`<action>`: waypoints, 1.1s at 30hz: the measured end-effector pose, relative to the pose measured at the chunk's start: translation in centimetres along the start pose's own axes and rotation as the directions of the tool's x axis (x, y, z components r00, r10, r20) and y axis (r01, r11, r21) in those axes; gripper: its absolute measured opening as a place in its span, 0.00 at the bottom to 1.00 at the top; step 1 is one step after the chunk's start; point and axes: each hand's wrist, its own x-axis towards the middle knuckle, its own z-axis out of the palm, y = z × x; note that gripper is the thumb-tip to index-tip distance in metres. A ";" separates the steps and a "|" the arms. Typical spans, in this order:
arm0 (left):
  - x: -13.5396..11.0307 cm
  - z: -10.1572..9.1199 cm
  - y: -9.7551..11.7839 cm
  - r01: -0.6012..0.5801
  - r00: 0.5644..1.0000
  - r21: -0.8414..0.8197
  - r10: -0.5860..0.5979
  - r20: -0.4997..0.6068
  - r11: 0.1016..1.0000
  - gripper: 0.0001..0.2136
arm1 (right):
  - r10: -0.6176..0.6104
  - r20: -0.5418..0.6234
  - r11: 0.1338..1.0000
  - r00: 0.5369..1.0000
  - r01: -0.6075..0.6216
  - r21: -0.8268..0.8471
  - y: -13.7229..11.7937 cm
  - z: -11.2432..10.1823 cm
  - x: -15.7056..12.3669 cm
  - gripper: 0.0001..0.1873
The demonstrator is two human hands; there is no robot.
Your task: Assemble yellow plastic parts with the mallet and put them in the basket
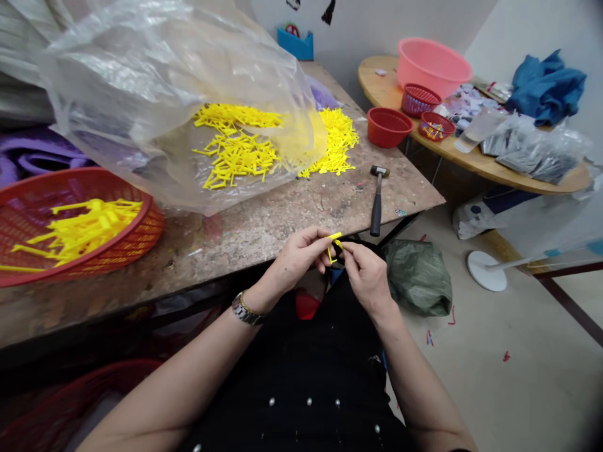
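Observation:
My left hand [301, 254] is closed, pinching a thin yellow plastic piece [335, 236] with a bent, stick-like shape. The fingertips of my right hand [370, 273] are pressed together on a small yellow part at the right side of that piece. Both hands meet just off the table's front edge, above my lap. Loose yellow plastic pieces [335, 141] of a similar kind lie heaped on the table, some spilling from a large clear plastic bag [155, 81]. More of them fill part of a red basket [153, 220] at the left.
A black-handled hammer [376, 210] lies near the front edge of the worn table [245, 235]. A red bowl [389, 127] stands at its right corner. Behind is a round wooden table [377, 78] with a pink basin [431, 66]. A dark green sack [419, 279] sits on the floor.

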 end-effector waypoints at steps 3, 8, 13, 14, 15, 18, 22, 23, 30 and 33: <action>0.0 -0.1 -0.1 -0.021 1.000 0.012 0.021 0.006 1.000 0.12 | 0.100 -0.040 0.992 0.994 -0.096 0.082 -0.3 -0.4 0.0 0.13; -0.1 -0.1 -0.6 -0.050 0.999 0.058 0.049 0.018 0.997 0.12 | 0.165 -0.095 0.982 0.982 -0.155 0.108 -0.4 -0.8 0.0 0.13; -0.1 0.0 -0.7 -0.052 0.999 0.069 0.051 0.013 0.996 0.13 | 0.154 -0.105 0.984 0.982 -0.144 0.103 -0.3 -0.7 -0.1 0.14; -0.2 0.1 -0.7 -0.052 0.999 0.076 0.051 0.017 0.996 0.13 | 0.150 -0.105 0.985 0.983 -0.140 0.101 -0.3 -0.7 -0.1 0.14; -0.2 0.1 -0.6 -0.054 0.998 0.084 0.052 0.019 0.995 0.12 | 0.145 -0.105 0.986 0.984 -0.135 0.099 -0.3 -0.6 -0.1 0.14; -0.3 0.1 -0.6 -0.058 0.998 0.114 0.056 0.026 0.992 0.12 | 0.133 -0.109 0.989 0.985 -0.125 0.082 -0.3 -0.6 -0.2 0.15; -0.3 0.2 -0.6 -0.074 0.997 0.169 0.070 0.029 0.983 0.11 | 0.124 -0.100 0.991 0.987 -0.119 0.059 -0.4 -0.5 -0.3 0.15; -0.3 0.3 -0.6 -0.081 0.997 0.180 0.077 0.028 0.980 0.11 | 0.125 -0.096 0.991 0.987 -0.120 0.055 -0.4 -0.5 -0.3 0.15; -0.5 0.5 -0.5 -0.094 0.996 0.226 0.091 0.024 0.970 0.11 | 0.104 -0.099 0.995 0.990 -0.102 0.024 -0.6 -0.4 -0.5 0.16; -0.6 0.7 -0.4 -0.090 0.996 0.228 0.087 0.022 0.969 0.11 | 0.094 -0.091 0.996 0.991 -0.093 0.012 -0.5 -0.4 -0.6 0.16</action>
